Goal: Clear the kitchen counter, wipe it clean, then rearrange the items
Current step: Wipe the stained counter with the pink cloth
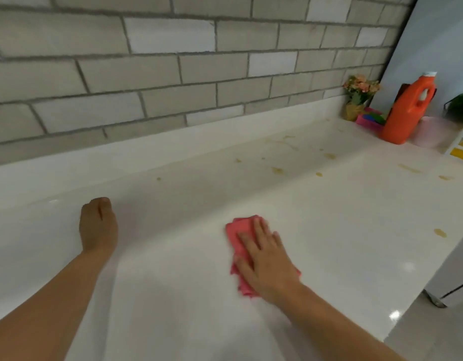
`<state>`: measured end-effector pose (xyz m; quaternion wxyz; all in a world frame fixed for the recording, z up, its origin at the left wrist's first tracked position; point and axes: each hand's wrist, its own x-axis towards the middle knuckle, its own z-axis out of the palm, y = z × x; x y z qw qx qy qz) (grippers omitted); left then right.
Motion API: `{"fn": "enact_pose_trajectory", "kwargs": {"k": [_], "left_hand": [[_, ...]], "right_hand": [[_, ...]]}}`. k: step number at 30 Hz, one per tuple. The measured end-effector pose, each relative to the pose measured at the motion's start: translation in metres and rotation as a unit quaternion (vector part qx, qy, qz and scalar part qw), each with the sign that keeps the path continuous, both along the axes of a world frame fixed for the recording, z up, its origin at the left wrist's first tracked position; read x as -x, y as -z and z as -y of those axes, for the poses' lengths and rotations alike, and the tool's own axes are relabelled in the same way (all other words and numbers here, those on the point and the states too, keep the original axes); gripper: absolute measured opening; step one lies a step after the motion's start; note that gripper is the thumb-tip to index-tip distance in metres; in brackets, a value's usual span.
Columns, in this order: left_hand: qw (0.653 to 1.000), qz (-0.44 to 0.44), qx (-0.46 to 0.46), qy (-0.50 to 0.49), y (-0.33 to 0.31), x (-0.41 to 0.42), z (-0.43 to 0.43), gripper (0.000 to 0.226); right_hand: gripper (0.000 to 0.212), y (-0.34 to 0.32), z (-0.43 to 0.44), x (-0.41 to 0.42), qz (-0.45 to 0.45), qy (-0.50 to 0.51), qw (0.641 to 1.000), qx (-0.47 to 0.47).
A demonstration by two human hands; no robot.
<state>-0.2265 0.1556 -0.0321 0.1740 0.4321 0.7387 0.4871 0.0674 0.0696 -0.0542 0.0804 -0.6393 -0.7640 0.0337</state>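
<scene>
Cropping a green thing [459,105] at the right edge, too blurred to name. Blurring the bright contents of a pink tub [366,120] behind the orange jug [405,113], beside a small pot of flowers [359,96]. Tucking the fingers of the left hand [98,225] under, out of sight. Resting it loosely clenched on the worktop [329,230], nothing showing in it. Pressing the right hand [264,259] flat, fingers straight, on the pink cloth [239,229]. Covering its middle, leaving edges poking out ahead of the fingertips and beside the wrist. Showing yellowish stains [440,232] well right of the cloth.
</scene>
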Motion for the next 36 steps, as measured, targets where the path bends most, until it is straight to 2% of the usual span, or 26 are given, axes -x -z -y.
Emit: {"fn": "enact_pose_trajectory", "kwargs": {"k": [2, 3, 5, 7, 10, 11, 12, 14, 15, 17, 20, 22, 24, 25, 27, 29, 31, 36], "left_hand": [[1.0, 0.022, -0.001, -0.012, 0.006, 0.01, -0.002, 0.038], [0.999, 0.033, -0.004, -0.011, 0.008, 0.01, -0.004, 0.039], [0.999, 0.047, -0.011, -0.008, 0.01, 0.011, -0.007, 0.039], [0.998, 0.052, -0.018, -0.009, 0.01, 0.01, -0.01, 0.04], [0.998, 0.046, -0.028, -0.011, 0.012, 0.014, -0.013, 0.041], [0.998, 0.046, -0.029, -0.014, 0.014, 0.016, -0.014, 0.042], [0.998, 0.05, -0.03, -0.018, 0.015, 0.018, -0.014, 0.043], [0.997, 0.061, -0.034, -0.022, 0.017, 0.021, -0.014, 0.044], [0.997, 0.064, -0.038, -0.023, 0.017, 0.023, -0.015, 0.044], [0.997, 0.066, -0.039, -0.028, 0.018, 0.024, -0.016, 0.045], [0.998, 0.044, -0.044, -0.028, 0.017, 0.022, -0.017, 0.043], [0.998, 0.036, -0.044, -0.03, 0.018, 0.022, -0.017, 0.041], [0.998, 0.024, -0.049, -0.032, 0.019, 0.021, -0.017, 0.041], [0.998, 0.019, -0.051, -0.034, 0.02, 0.02, -0.018, 0.041], [0.998, 0.014, -0.049, -0.043, 0.02, 0.018, -0.019, 0.041], [0.997, 0.012, -0.048, -0.051, 0.019, 0.017, -0.02, 0.042], [0.997, 0.004, -0.053, -0.056, 0.02, 0.017, -0.021, 0.043], [0.996, -0.02, -0.059, -0.071, 0.022, 0.017, -0.021, 0.042]], "right_hand": [[0.073, -0.001, -0.043, -0.038, 0.01, 0.138, 0.988, 0.062], [0.071, -0.003, -0.064, -0.048, 0.025, 0.196, 0.979, 0.056], [0.066, -0.007, -0.096, -0.033, 0.023, 0.233, 0.971, 0.043], [0.065, -0.003, -0.106, 0.023, 0.015, 0.181, 0.982, 0.043], [0.09, 0.005, -0.085, 0.142, 0.01, -0.046, 0.998, 0.029], [0.088, 0.005, -0.079, 0.177, -0.001, -0.108, 0.993, 0.038], [0.076, 0.003, -0.078, 0.203, -0.012, -0.15, 0.987, 0.054], [0.055, -0.003, -0.096, 0.224, -0.035, -0.188, 0.978, 0.079], [0.052, -0.004, -0.114, 0.222, -0.026, -0.191, 0.978, 0.077], [0.052, -0.003, -0.156, 0.197, 0.003, -0.162, 0.985, 0.056], [0.052, 0.002, -0.205, 0.133, 0.02, -0.033, 0.998, 0.045], [0.053, 0.003, -0.207, 0.106, 0.007, 0.07, 0.997, 0.037], [0.055, 0.004, -0.186, 0.117, 0.008, 0.123, 0.992, 0.019], [0.055, 0.004, -0.171, 0.134, 0.011, 0.107, 0.994, 0.016], [0.055, 0.006, -0.146, 0.179, 0.007, -0.013, 1.0, 0.024], [0.054, 0.005, -0.139, 0.222, 0.006, -0.145, 0.988, 0.045], [0.053, 0.001, -0.161, 0.247, 0.004, -0.219, 0.974, 0.055], [0.05, 0.0, -0.248, 0.235, -0.009, -0.21, 0.976, 0.06]]}}
